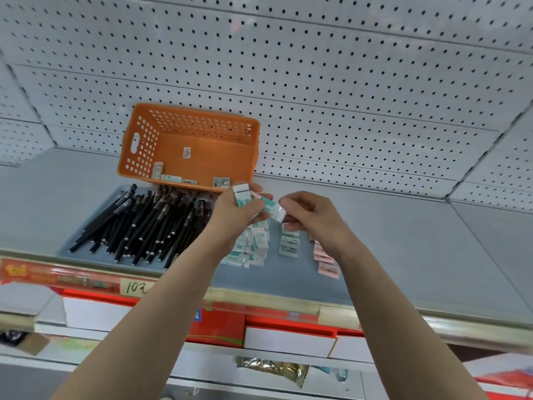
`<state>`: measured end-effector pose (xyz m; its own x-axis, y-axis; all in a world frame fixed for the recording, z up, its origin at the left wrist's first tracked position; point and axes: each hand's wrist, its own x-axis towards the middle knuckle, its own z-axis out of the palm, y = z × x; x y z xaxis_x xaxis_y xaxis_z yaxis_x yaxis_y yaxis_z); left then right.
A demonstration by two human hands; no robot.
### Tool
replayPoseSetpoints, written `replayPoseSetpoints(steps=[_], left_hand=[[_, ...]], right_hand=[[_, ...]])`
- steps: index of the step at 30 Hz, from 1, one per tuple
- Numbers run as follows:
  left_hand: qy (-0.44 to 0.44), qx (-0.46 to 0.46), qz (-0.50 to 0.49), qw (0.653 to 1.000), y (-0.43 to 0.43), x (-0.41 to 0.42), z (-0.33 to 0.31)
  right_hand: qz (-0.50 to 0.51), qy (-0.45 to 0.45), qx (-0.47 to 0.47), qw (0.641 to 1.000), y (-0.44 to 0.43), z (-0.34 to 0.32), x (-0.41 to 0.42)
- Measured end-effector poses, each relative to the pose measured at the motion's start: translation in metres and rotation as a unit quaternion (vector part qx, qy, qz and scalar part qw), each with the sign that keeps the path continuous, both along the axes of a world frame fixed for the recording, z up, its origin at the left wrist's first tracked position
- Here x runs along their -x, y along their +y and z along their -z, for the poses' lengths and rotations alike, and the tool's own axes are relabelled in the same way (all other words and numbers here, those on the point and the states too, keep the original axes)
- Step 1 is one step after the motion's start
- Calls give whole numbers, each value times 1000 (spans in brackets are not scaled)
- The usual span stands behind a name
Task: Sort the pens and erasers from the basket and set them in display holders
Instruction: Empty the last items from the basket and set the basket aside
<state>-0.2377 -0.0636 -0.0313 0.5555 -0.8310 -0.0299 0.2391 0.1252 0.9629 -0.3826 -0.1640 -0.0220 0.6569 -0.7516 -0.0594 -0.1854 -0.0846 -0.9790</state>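
Orange basket (219, 157), tipped open-side forward against the pegboard (317, 82), holds a few loose erasers (173, 178). Grey tray (114, 197) in front is heaped with black pens (144, 223). Left hand (233, 215) grips a clutch of erasers (240, 193); right hand (308, 212) pinches the end of a green-sleeved eraser (272, 209) — both above sorted eraser piles (290, 243) on the grey shelf (403, 241).

You have a single view, from the camera worn on your head. It faces forward and a little down onto the shelf (403, 255). It sits close enough that your forearms run in from the bottom edge, and your left grip (239, 210) and right grip (310, 215) meet on an eraser (271, 207) at mid-frame. The pegboard back wall (317, 67) fills the upper half, its lines bowed by the wide lens. Lower shelves (288, 339) cross the bottom.
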Motion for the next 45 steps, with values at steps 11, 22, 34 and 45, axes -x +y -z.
replayPoseSetpoints(steps=[11, 22, 34, 45], left_hand=[[22, -14, -41, 999, 0, -12, -10], [38, -83, -63, 994, 32, -40, -5], [84, -97, -37, 991, 59, -59, 5], [62, -55, -119, 989, 89, -37, 23]], right_hand=[[-21, -53, -130, 990, -15, 2, 21], [43, 8, -1, 999, -5, 6, -9], [-39, 71, 126, 989, 28, 13, -31], [-149, 107, 487, 854, 69, 50, -16]])
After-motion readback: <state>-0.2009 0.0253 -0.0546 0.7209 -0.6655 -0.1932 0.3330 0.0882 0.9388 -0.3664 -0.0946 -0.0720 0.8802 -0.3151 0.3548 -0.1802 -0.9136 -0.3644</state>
